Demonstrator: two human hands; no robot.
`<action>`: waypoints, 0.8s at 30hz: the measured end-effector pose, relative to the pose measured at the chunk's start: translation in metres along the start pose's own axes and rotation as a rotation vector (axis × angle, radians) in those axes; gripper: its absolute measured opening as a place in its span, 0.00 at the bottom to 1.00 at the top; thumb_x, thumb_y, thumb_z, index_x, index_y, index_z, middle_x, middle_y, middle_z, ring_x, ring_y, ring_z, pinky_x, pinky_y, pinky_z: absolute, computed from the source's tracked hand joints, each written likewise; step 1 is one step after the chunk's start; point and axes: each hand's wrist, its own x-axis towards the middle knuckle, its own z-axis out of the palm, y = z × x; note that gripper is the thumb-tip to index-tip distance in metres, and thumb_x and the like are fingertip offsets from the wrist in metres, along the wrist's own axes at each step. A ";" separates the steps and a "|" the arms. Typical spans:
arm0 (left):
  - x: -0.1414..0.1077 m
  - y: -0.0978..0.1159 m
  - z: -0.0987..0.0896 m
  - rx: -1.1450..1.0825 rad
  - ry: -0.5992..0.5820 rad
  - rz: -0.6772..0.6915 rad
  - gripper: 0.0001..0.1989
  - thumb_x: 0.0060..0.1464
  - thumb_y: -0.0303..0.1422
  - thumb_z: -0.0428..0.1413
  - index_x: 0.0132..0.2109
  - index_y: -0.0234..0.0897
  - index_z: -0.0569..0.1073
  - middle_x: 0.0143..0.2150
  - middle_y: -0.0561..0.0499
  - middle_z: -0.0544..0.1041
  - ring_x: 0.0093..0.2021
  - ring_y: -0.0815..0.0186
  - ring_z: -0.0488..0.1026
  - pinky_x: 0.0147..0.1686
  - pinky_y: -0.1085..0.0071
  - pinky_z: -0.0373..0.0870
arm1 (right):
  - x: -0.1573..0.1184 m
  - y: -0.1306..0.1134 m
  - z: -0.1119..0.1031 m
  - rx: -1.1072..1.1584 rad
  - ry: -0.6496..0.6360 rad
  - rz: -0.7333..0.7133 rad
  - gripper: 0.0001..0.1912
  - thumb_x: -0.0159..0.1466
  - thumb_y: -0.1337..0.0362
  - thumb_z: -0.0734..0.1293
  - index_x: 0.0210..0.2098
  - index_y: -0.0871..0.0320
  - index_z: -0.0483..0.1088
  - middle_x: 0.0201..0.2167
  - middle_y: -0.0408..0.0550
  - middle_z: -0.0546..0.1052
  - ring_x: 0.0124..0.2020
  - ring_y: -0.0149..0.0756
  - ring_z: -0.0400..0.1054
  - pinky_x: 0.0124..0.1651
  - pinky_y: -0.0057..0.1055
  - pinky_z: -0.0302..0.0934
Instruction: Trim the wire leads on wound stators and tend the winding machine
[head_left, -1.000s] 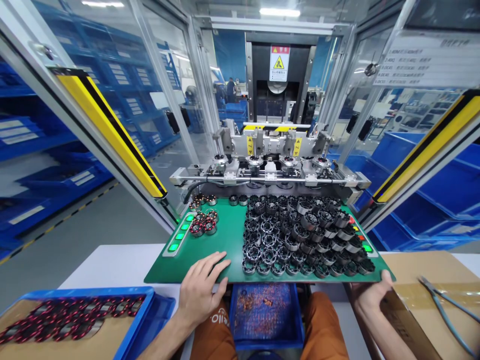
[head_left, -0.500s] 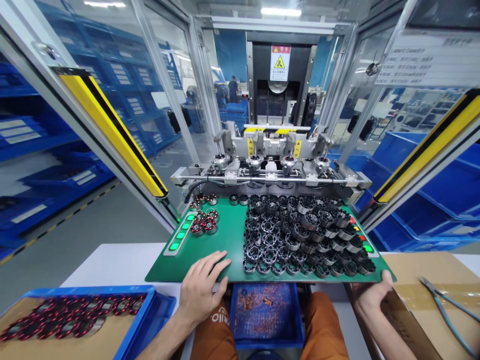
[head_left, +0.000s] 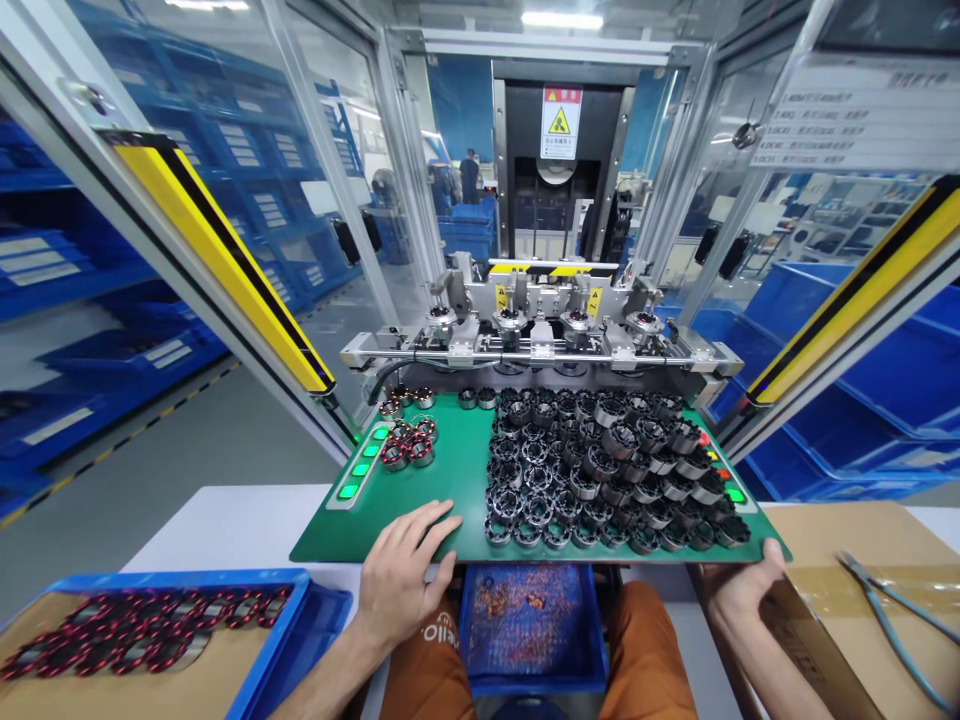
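Observation:
My left hand (head_left: 405,560) lies palm down on the front edge of the green board (head_left: 457,480), fingers stretched out and slightly spread, holding nothing. At the board's front right corner, my right hand (head_left: 750,590) grips the edge. Its thumb is on top and the other fingers are hidden below. Many black-lined stator cores (head_left: 585,480) stand in rows and partly stacked between my hands. A small group of wound stators (head_left: 409,445) with red and copper wire sits at the board's left. Behind the board, the winding machine (head_left: 544,330) holds several stators in its stations.
Left, a blue tray (head_left: 300,600) holds red-wound stators. Pliers (head_left: 874,590) lie on cardboard (head_left: 915,545) at right. A blue bin (head_left: 532,640) with copper scraps is under the board. Yellow-faced posts (head_left: 225,265) flank the machine; a person (head_left: 469,178) stands far behind.
The striped bar and yellow labels on the machine have dropped slightly. Both hands and the stators on the board stay in place.

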 end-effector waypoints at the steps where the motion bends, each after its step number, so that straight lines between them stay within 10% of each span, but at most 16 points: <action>1: 0.000 0.000 0.000 0.003 -0.002 0.003 0.14 0.79 0.36 0.50 0.61 0.41 0.78 0.62 0.47 0.84 0.62 0.56 0.79 0.59 0.59 0.71 | 0.000 0.000 0.000 0.002 -0.004 -0.001 0.48 0.52 0.30 0.72 0.63 0.53 0.78 0.66 0.53 0.79 0.68 0.60 0.72 0.64 0.60 0.78; 24: -0.001 0.000 0.001 -0.006 -0.008 0.002 0.14 0.78 0.35 0.51 0.61 0.41 0.78 0.62 0.46 0.83 0.62 0.55 0.78 0.60 0.59 0.71 | 0.002 0.002 -0.002 0.013 -0.012 -0.031 0.46 0.57 0.32 0.71 0.64 0.54 0.76 0.62 0.53 0.81 0.65 0.57 0.73 0.64 0.58 0.77</action>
